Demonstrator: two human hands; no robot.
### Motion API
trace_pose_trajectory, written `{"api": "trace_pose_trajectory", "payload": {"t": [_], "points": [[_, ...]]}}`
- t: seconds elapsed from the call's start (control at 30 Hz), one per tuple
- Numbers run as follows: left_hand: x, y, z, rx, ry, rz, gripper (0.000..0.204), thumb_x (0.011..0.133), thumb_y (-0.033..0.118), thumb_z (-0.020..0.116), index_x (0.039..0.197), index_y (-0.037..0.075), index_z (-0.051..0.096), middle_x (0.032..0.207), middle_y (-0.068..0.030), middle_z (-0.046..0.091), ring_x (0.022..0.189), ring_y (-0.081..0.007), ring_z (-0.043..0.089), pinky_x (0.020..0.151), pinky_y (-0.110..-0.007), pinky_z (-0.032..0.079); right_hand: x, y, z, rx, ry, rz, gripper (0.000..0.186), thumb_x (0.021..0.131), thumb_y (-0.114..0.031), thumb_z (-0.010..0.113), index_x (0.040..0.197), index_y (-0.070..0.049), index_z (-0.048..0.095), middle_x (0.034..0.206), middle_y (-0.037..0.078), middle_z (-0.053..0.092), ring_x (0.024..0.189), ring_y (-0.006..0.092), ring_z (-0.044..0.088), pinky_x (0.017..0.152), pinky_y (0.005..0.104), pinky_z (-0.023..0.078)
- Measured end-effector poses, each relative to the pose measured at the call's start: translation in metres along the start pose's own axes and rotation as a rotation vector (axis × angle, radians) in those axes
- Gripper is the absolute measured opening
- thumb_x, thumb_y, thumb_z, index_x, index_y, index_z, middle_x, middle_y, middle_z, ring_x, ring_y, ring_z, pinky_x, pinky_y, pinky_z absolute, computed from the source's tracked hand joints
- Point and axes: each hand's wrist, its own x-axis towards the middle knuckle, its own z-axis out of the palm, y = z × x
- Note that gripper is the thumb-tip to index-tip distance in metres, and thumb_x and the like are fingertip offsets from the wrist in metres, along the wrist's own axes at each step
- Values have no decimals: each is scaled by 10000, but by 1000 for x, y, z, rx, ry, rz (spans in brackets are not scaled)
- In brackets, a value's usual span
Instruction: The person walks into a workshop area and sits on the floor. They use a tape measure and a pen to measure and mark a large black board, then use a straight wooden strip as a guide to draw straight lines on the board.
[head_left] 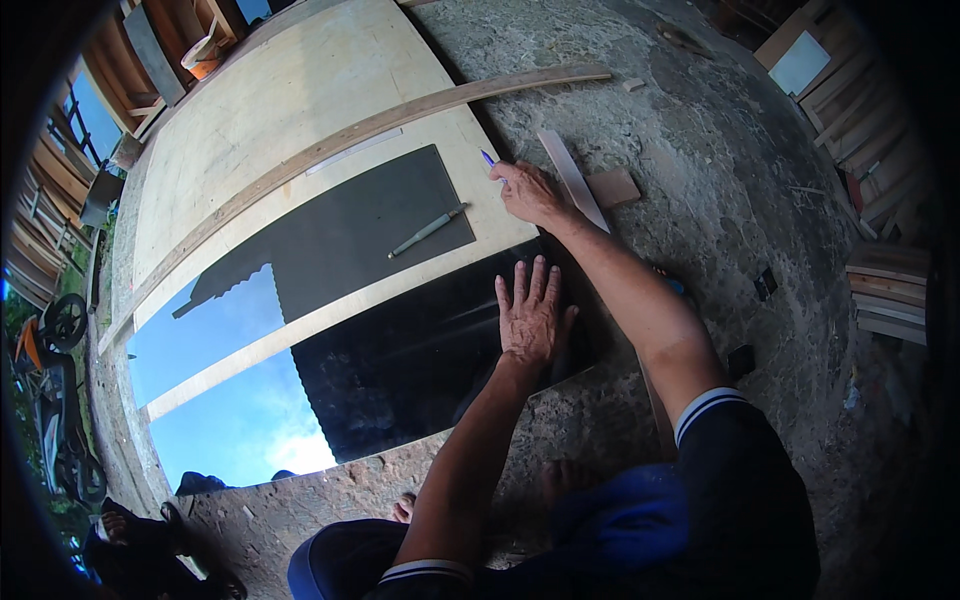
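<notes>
My left hand [530,315] lies flat, fingers spread, on a glossy black sheet [400,385] that looks like glass and mirrors the sky at its left end. My right hand [530,195] is closed around a purple pen [488,159], above the right edge of a pale plywood board [465,150]. A second dark glossy sheet [340,235] lies on the plywood, beyond the first one. On it rests a grey-green pen-shaped tool [428,231], slanted, touched by neither hand.
A long wooden strip [360,130] crosses the plywood. Right of my right hand, a pale wood strip [572,180] and a short block [613,188] lie on rough concrete [720,170]. Stacked boards [888,290] stand far right, a motorbike [62,400] left, a bucket [203,62] at the back left.
</notes>
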Motion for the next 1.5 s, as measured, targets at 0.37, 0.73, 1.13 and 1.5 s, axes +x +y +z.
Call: {"api": "trace_pose_trajectory", "payload": {"t": [0.37,0.73,1.13,1.5], "points": [[18,19,-12,437,-149,164,539,994,302,490,1435,-8,515,1532,-210,406,1464,-334,330,1220,-553,162,-38,4,-87,487,-251,-10,249,934,-192,645,1112,-21,684,771,13,596,702,98,547,631,279,474],[38,27,-10,244,-396,-34,562,986,168,494,1477,-89,399,1401,-247,577,1038,-266,736,847,-345,555,-63,-26,-94,172,-331,-57,286,944,-276,616,1016,1,622,857,198,682,830,366,679,757,454,523],[41,37,-14,209,-427,-93,599,981,177,524,1488,-100,369,1423,-224,546,1141,-250,679,923,-348,527,-65,-9,-74,97,-357,-120,242,948,-241,615,1032,-16,639,908,180,695,861,323,687,791,418,531],[40,41,-19,228,-445,-80,598,985,179,524,1478,-121,367,1388,-221,574,1166,-257,665,928,-360,522,-67,-11,-71,29,-385,-100,280,955,-278,597,1050,-17,635,912,188,694,870,336,679,792,431,518]]}}
